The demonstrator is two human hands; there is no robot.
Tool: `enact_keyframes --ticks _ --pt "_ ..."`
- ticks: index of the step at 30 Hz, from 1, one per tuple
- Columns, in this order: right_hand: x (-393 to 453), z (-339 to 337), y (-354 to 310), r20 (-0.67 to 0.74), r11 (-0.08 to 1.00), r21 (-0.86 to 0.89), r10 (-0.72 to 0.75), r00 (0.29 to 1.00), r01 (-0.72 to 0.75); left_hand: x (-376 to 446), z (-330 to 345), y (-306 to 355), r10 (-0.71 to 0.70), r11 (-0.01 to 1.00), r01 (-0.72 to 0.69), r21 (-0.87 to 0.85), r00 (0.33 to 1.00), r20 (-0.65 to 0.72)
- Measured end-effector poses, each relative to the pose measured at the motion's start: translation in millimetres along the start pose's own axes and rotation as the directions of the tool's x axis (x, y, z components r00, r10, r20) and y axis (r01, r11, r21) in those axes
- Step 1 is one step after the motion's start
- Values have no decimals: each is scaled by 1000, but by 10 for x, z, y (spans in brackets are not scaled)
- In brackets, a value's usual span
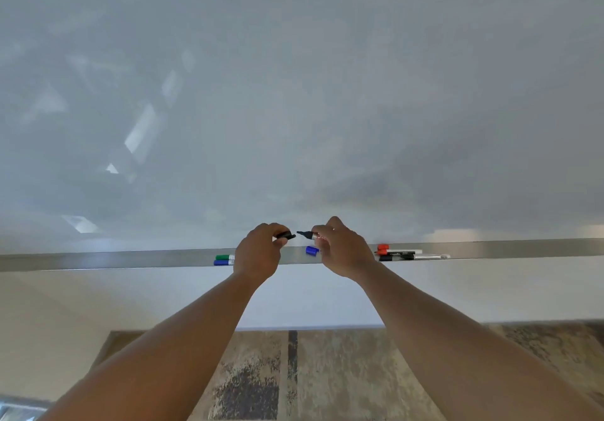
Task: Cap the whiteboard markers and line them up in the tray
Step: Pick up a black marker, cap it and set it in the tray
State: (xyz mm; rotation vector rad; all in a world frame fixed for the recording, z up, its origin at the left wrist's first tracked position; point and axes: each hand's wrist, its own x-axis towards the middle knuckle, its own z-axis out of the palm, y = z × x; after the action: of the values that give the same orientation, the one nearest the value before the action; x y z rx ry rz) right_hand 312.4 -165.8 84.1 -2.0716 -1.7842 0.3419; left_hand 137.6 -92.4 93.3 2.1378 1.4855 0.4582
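My left hand (260, 250) pinches a black cap (285, 235) above the metal tray (130, 258). Facing it, my right hand (343, 247) holds an uncapped black marker (307, 234) with its tip pointing left at the cap; a small gap separates the two. A loose blue cap (312, 250) lies in the tray between my hands. Partly hidden behind my left hand, a green marker (225, 257) and a blue marker (223, 262) lie side by side in the tray. To the right lie a red-capped marker (397, 252), a loose red cap (383, 246) and a black marker (421, 257).
The whiteboard (294, 93) fills the upper view, with the tray running along its lower edge. Below are a white wall (310, 296) and a patterned carpet (327, 375).
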Motion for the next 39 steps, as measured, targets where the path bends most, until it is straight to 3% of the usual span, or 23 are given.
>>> enact_keyframes --ticks 15,22,29,33,39 --pt "-205 -727 -344 -184 983 -145 -140 973 114 -323 -671 525 112 993 -115 -7 981 -156" --pt "-255 -947 -472 -209 983 -89 -179 962 163 -392 -901 698 176 984 -176 10 972 -158" --pt "-215 -1086 -529 -283 978 13 -195 939 207 -396 -1145 801 266 915 -297 -273 953 -148" --pt "-182 -1167 -595 -310 973 26 -208 927 227 -408 -1244 942 216 842 -241 -482 970 -107" --pt "-155 -1288 -695 -334 943 218 -171 927 252 -383 -1321 1122 147 745 -216 -631 976 -162"
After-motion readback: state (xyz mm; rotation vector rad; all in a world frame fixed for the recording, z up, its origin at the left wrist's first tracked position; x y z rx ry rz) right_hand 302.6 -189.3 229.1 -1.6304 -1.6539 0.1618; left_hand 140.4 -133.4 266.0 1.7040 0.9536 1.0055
